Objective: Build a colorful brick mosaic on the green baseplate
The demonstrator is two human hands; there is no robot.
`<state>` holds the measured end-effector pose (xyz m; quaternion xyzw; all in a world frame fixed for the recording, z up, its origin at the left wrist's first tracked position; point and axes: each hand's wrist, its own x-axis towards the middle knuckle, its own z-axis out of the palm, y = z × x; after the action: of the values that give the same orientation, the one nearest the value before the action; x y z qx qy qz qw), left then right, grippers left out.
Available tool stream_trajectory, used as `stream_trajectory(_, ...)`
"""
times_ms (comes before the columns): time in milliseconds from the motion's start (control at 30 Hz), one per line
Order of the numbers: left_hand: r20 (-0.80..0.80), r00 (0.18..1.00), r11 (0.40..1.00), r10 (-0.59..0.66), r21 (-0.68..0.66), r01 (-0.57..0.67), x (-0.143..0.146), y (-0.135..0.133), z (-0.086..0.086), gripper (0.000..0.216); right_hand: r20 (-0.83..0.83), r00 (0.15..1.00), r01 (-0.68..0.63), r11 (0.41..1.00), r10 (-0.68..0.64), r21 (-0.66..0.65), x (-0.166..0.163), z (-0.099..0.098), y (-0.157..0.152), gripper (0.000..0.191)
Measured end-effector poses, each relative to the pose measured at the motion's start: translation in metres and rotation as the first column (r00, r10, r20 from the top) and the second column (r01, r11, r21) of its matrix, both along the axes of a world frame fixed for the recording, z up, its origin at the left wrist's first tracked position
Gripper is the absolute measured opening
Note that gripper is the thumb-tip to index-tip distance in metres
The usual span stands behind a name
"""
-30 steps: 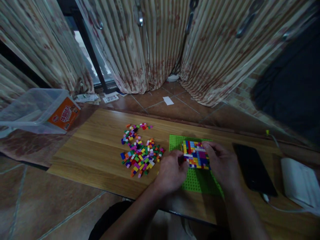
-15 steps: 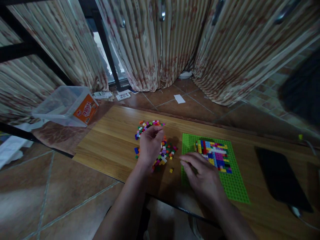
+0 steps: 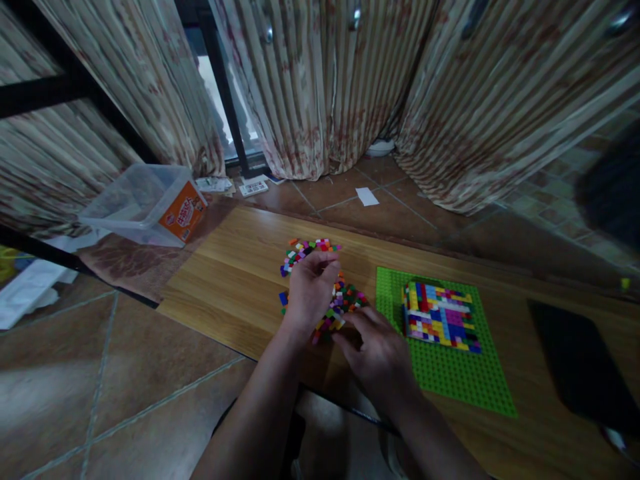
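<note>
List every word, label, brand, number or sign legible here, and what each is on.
No text can be read for certain.
Orange label on the clear bin: large pale characters, too blurred to read; any finer print is too small.
White card on the floor: dark markings, too small to read.
Papers beside it: too small to tell.

An orange label on the end wall of the clear plastic bin bears a line of large white characters, seemingly Chinese, with smaller marks around them, all too blurred to read. Dark print in rows also shows on a white booklet or card on the floor by the curtains, likewise too small to make out.
</note>
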<state>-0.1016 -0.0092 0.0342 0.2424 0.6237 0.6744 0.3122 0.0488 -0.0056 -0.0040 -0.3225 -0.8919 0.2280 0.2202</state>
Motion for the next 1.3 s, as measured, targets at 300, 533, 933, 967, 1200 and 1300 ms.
stream_trajectory(300, -0.022, 1.0, 0.999, -0.023, -0.028, 0.022, 0.0, -0.002, 0.003, 0.011, 0.057, 0.996, 0.068, 0.997, -0.07, 0.035, -0.006, 0.002, 0.0, 0.012)
stream_trajectory(533, -0.113, 0.991, 0.994, -0.069, -0.096, 0.058, -0.002, -0.004, 0.003, 0.012, -0.002, 0.997, 0.076, 0.985, -0.077, -0.153, 0.001, 0.006, 0.011, 0.009)
stream_trajectory(933, -0.031, 0.89, 0.874, -0.454, -0.207, 0.439, 0.004, -0.01, 0.011, 0.021, -0.253, 0.912, -0.029, 0.564, -0.324, -0.825, 0.01, 0.028, 0.024, 0.036)
stream_trajectory(967, -0.023, 0.874, 0.855, -0.486, -0.222, 0.469, 0.004, -0.01, 0.012, 0.022, -0.257, 0.907, -0.036, 0.544, -0.335, -0.838, 0.01, 0.03, 0.025, 0.037)
stream_trajectory(1200, 0.038, 0.81, 0.78, -0.585, -0.246, 0.575, -0.001, -0.014, 0.019, 0.027, -0.264, 0.838, -0.105, 0.333, -0.477, -0.937, 0.009, 0.031, 0.022, 0.043)
stream_trajectory(1300, 0.092, 0.794, 0.778, -0.601, -0.16, 0.607, -0.001, -0.016, 0.022, 0.023, -0.279, 0.784, -0.191, 0.212, -0.555, -0.958, 0.008, 0.034, 0.021, 0.045)
